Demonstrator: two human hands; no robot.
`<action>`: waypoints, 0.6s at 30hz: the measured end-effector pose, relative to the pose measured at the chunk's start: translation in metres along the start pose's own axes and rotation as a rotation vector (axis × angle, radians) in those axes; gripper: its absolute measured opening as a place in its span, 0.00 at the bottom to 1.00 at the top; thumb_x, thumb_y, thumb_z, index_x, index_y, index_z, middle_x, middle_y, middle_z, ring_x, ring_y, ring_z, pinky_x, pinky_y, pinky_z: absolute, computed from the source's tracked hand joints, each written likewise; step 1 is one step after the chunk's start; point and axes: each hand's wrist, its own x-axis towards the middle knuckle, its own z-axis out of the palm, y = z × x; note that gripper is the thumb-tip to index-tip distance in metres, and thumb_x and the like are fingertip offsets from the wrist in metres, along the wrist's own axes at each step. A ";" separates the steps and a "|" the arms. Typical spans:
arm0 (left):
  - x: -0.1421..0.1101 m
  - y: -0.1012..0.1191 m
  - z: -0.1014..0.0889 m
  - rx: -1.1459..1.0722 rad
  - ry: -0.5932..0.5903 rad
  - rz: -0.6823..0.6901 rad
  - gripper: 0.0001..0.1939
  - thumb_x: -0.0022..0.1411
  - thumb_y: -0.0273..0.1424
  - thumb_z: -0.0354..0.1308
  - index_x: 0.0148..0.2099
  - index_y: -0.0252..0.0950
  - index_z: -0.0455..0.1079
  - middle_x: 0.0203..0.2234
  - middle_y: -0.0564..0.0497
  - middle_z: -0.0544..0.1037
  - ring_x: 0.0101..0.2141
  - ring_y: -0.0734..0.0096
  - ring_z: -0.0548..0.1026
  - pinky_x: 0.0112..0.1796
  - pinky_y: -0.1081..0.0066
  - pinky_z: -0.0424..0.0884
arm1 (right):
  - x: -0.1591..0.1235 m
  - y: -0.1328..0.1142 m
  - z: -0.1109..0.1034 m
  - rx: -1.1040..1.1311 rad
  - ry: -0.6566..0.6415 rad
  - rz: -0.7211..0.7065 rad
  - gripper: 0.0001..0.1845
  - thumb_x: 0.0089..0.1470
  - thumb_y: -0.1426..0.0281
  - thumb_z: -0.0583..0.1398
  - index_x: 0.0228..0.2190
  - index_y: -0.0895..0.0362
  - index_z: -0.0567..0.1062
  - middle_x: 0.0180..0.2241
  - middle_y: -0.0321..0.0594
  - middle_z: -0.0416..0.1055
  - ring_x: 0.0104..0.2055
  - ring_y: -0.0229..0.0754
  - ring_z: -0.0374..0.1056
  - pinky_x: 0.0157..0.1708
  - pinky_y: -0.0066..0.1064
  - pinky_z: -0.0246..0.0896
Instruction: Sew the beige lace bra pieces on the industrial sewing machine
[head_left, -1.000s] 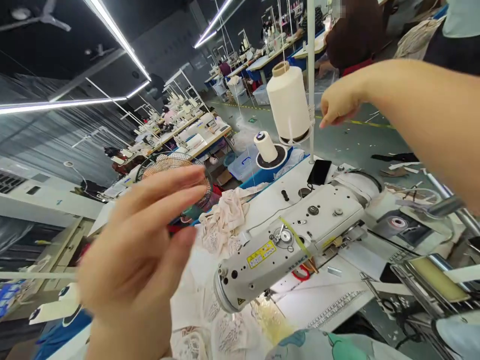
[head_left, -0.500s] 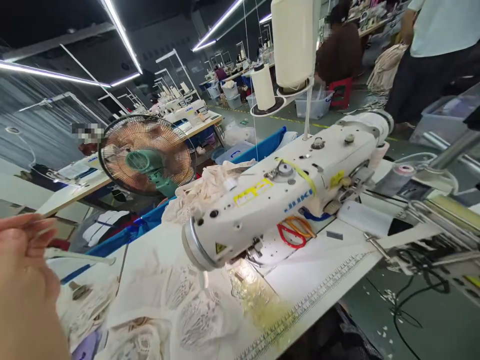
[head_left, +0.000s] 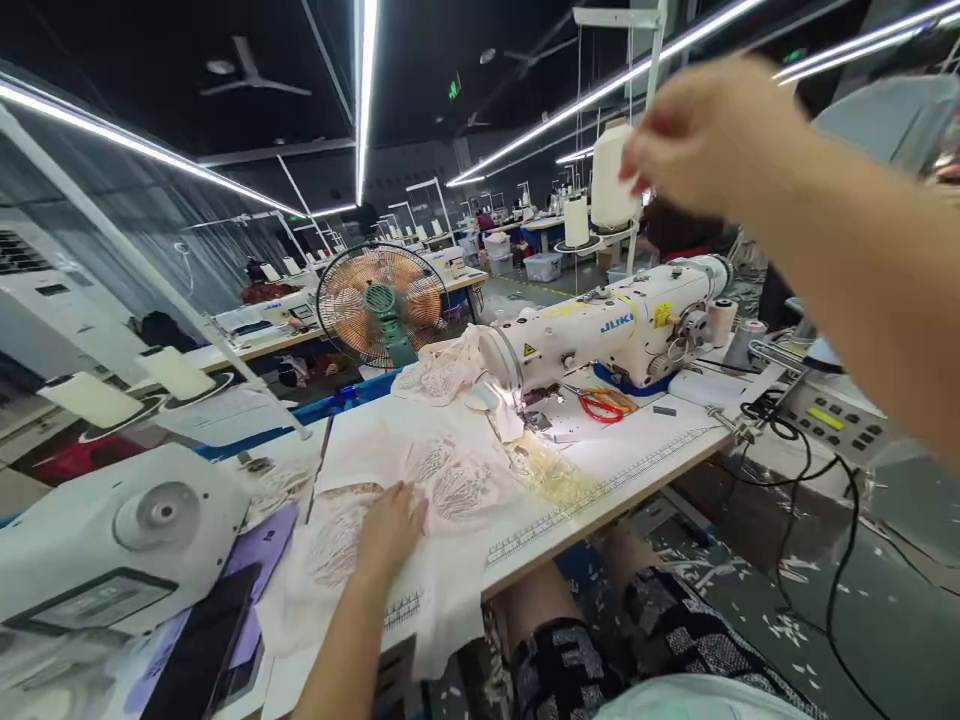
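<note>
My left hand (head_left: 391, 528) lies on pale, lace-patterned garment pieces (head_left: 461, 485) spread over the white sewing table, its fingers stretched out on the cloth. Raised at upper right, my right hand (head_left: 709, 140) is smeared by motion, its fingers curled. It overlaps a large cream thread cone (head_left: 611, 178) in the view; whether it touches the cone or holds anything is unclear. Between and beyond my hands stands a white JUKI sewing machine (head_left: 577, 340), its lamp lit over the needle area. Red-handled scissors or snips (head_left: 600, 405) lie under its arm.
A ruler strip (head_left: 600, 495) runs along the table's front edge. At left are another machine head (head_left: 120, 540), a dark phone-like slab (head_left: 202, 640) and a purple piece (head_left: 266, 540). A fan (head_left: 381, 305) stands behind. A control box (head_left: 832, 420) and cables are at right.
The view has swung and drawn back, showing more at left. My left hand has gone from raised at the left edge to the cloth. My right hand has come into view, raised.
</note>
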 end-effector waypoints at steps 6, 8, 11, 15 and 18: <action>-0.016 -0.007 0.020 -0.045 -0.036 0.032 0.20 0.64 0.34 0.46 0.56 0.35 0.64 0.56 0.43 0.66 0.56 0.61 0.64 0.55 0.64 0.58 | -0.159 -0.041 0.124 -0.196 -0.664 -0.227 0.14 0.52 0.63 0.55 0.20 0.56 0.72 0.23 0.40 0.73 0.27 0.42 0.67 0.21 0.28 0.47; -0.016 -0.010 0.022 -0.074 -0.040 0.029 0.20 0.64 0.35 0.47 0.56 0.36 0.63 0.56 0.43 0.66 0.55 0.60 0.64 0.55 0.62 0.59 | -0.184 -0.034 0.163 -0.219 -0.743 -0.163 0.16 0.54 0.63 0.53 0.18 0.56 0.69 0.22 0.42 0.72 0.25 0.41 0.65 0.20 0.28 0.44; -0.016 -0.012 0.024 -0.113 -0.042 0.028 0.20 0.63 0.35 0.48 0.55 0.35 0.64 0.56 0.41 0.65 0.55 0.56 0.64 0.53 0.59 0.60 | -0.200 -0.015 0.204 -0.230 -0.801 -0.061 0.18 0.55 0.64 0.50 0.16 0.56 0.65 0.20 0.42 0.69 0.22 0.39 0.61 0.20 0.29 0.43; -0.015 -0.010 0.027 -0.156 -0.021 0.042 0.19 0.63 0.36 0.48 0.54 0.34 0.65 0.55 0.40 0.66 0.54 0.55 0.64 0.53 0.57 0.60 | -0.210 0.006 0.224 -0.181 -0.805 0.019 0.18 0.55 0.63 0.47 0.18 0.55 0.62 0.19 0.40 0.67 0.22 0.39 0.59 0.22 0.30 0.45; -0.015 -0.009 0.029 -0.177 0.014 0.026 0.19 0.63 0.36 0.47 0.55 0.34 0.64 0.55 0.41 0.66 0.54 0.56 0.65 0.53 0.58 0.62 | -0.223 0.011 0.230 -0.108 -0.781 0.032 0.17 0.55 0.61 0.47 0.20 0.55 0.64 0.20 0.39 0.67 0.23 0.40 0.59 0.22 0.30 0.45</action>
